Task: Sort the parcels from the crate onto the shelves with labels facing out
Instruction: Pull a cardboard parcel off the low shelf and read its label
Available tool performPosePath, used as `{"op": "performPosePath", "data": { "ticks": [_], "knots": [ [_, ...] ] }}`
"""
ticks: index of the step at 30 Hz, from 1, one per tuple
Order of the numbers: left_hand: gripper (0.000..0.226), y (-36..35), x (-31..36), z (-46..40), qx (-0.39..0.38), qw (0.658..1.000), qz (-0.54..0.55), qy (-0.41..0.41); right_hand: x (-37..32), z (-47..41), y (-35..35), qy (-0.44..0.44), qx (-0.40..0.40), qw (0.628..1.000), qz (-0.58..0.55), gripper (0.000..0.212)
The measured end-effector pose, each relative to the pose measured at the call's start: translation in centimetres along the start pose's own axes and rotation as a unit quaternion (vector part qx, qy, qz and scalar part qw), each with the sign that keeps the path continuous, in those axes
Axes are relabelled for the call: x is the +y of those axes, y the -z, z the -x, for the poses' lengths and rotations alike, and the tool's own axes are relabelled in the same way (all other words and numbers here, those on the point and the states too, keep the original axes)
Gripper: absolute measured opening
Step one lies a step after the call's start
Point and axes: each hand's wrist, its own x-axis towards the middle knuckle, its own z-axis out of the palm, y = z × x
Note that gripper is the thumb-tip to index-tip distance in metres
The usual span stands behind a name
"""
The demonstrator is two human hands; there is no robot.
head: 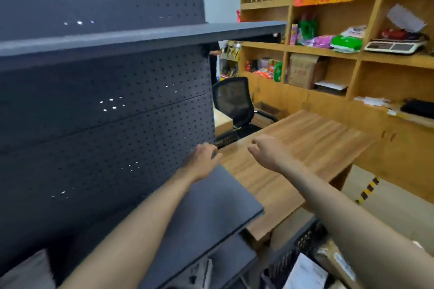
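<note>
Below — white-labelled parcels in crate

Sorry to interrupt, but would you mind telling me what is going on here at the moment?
A person is reaching both bare arms forward beside a dark grey pegboard shelving unit. The left hand is over the shelf's far end, the right hand over the wooden table. Neither holds anything. The black plastic crate of parcels sits below.

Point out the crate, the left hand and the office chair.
crate [303, 239]: head view, on its dark lattice wall at the lower right.
left hand [203, 159]: head view, on the back of the hand.
office chair [232, 98]: head view, on its mesh backrest.
</note>
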Motion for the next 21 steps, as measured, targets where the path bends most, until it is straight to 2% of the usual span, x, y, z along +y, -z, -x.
{"op": "performPosePath", "data": {
  "ticks": [5, 9, 15, 21],
  "knots": [
    [0.041, 6.3, -10.3, 9.0, 0.028, 0.993, 0.024, 0.115, -13.1, -1.2, -2.1, 0.121, -0.023, 0.992, 0.008, 0.038],
    [0.044, 10.5, -15.3, 17.0, 0.062, 0.979, -0.012, 0.193, -22.2, 0.3, -3.9, 0.195, -0.057, 0.979, -0.013, 0.04],
    [0.054, 15.8, -18.8, 28.4, 0.097, 0.94, -0.08, 0.316, -34.0, 3.7, -6.0, 0.319, -0.112, 0.941, -0.028, 0.037],
    [0.047, 17.3, -20.0, 38.0, 0.112, 0.889, -0.146, 0.42, -42.5, 9.3, -8.0, 0.411, -0.132, 0.899, -0.081, 0.04]
  ]
}}
